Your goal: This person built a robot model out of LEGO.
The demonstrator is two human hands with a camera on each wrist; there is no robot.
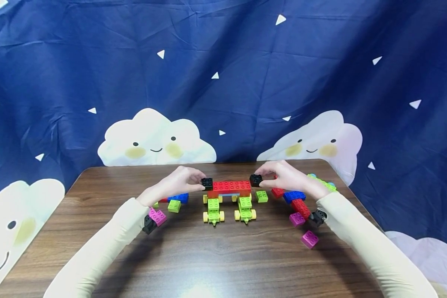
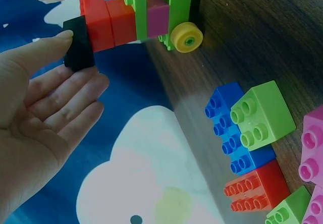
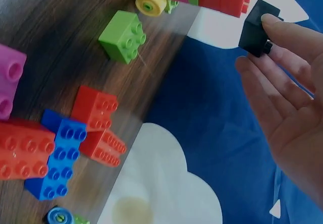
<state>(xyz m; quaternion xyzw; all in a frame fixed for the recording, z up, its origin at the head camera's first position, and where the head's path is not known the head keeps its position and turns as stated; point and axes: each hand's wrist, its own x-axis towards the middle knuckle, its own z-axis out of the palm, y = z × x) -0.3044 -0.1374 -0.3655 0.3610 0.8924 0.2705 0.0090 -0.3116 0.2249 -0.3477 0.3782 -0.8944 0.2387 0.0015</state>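
Note:
On the table stands a build with two lime-green wheeled bases (image 1: 213, 203), yellow wheels (image 1: 253, 214) and a row of red bricks (image 1: 231, 187) across the top. My left hand (image 1: 182, 181) pinches a black brick (image 2: 79, 45) between thumb and fingers at the left end of the red row; whether it is pressed on, I cannot tell. At the other end, my right hand (image 1: 283, 173) pinches a second black brick (image 3: 259, 28), tilted and a little apart from the red bricks. Its studs partly show past the thumb in the right wrist view.
Left of the build lie a blue brick (image 2: 237, 128), a lime-green brick (image 2: 263, 115), a red brick (image 2: 260, 187) and pink bricks (image 1: 157, 216). To its right are a small green brick (image 1: 261, 196), a blue brick (image 1: 294, 196), red bricks (image 1: 301, 208) and pink bricks (image 1: 310, 239).

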